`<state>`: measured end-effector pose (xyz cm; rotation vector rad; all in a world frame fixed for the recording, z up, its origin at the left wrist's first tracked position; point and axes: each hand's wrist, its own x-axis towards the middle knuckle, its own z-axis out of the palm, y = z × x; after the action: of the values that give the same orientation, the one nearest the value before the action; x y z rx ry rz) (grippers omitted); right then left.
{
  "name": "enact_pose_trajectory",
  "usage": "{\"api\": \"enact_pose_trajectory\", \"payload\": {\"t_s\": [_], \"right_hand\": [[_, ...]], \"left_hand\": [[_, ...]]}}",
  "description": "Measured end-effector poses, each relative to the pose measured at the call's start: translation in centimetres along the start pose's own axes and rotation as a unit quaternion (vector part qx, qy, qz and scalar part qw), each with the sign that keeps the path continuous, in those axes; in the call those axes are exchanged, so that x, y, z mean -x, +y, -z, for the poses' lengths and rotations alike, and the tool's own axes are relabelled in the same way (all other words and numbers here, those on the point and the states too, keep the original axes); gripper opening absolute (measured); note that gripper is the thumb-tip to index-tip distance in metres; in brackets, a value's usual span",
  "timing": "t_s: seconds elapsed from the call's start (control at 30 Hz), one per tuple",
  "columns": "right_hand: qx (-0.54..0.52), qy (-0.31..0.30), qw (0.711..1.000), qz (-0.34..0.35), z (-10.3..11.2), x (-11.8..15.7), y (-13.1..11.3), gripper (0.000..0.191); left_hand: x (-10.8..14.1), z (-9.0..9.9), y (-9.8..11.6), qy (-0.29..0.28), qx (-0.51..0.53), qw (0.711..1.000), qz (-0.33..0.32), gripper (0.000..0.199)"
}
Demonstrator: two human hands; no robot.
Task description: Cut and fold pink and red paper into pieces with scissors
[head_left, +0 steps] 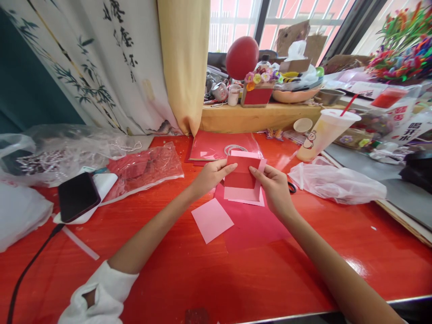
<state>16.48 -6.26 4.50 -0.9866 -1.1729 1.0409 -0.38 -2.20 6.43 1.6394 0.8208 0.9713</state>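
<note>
Between my two hands a red paper piece (241, 173) is held up together with pink paper (243, 194) that shows along its lower and right edges. My left hand (216, 173) pinches the upper left edge between thumb and fingers. On the right edge my right hand (274, 184) has its thumb in front and its fingers behind, out of sight. A pink paper square (212, 220) lies on the table just below. Beneath the held papers is a larger dark red sheet (253, 229). Black scissor handles (292, 187) show beside my right hand.
Red sheets in a clear sleeve (205, 146) lie at the back with a ring (235, 146) on them. To the right stand a tilted drink cup (324, 135) and a plastic bag (340, 182). At left are a phone (79, 196) with a cable (30, 261) and a bag of red pieces (145, 168).
</note>
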Motion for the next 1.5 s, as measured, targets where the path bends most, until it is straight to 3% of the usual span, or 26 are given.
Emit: {"api": "enact_pose_trajectory", "payload": {"t_s": [0.33, 0.7, 1.0, 1.13, 1.27, 1.37, 1.43, 1.5], "right_hand": [[0.041, 0.014, 0.999, -0.010, 0.2, -0.1, 0.1, 0.019], [0.064, 0.017, 0.998, -0.008, 0.4, -0.1, 0.3, 0.022], [0.009, -0.002, 1.000, -0.018, 0.2, 0.0, 0.1, 0.016], [-0.005, 0.004, 1.000, -0.008, 0.3, -0.1, 0.2, 0.016], [0.005, -0.004, 1.000, 0.004, 0.2, -0.1, 0.5, 0.017], [0.064, -0.007, 0.998, 0.016, 0.5, -0.4, 0.6, 0.023], [0.169, -0.013, 0.985, 0.034, 1.4, -1.1, 0.5, 0.031], [0.343, -0.030, 0.938, 0.045, 3.1, -1.9, 0.2, 0.037]], "left_hand": [[-0.2, 0.3, -1.0, -0.024, 0.029, 0.999, 0.007, 0.028], [-0.2, 0.1, -0.6, -0.002, 0.032, 0.999, 0.016, 0.030], [-0.2, 0.1, -0.7, -0.001, 0.053, 0.998, 0.022, 0.029], [0.0, -0.2, -0.9, -0.038, 0.093, 0.994, 0.034, 0.029], [0.2, -0.6, -1.4, -0.087, 0.111, 0.986, 0.086, 0.033], [0.3, -0.8, -1.9, -0.086, 0.119, 0.984, 0.102, 0.035], [0.2, -0.8, -2.2, -0.072, 0.119, 0.986, 0.094, 0.035], [0.0, -0.6, -2.4, -0.043, 0.107, 0.990, 0.081, 0.033]]}}
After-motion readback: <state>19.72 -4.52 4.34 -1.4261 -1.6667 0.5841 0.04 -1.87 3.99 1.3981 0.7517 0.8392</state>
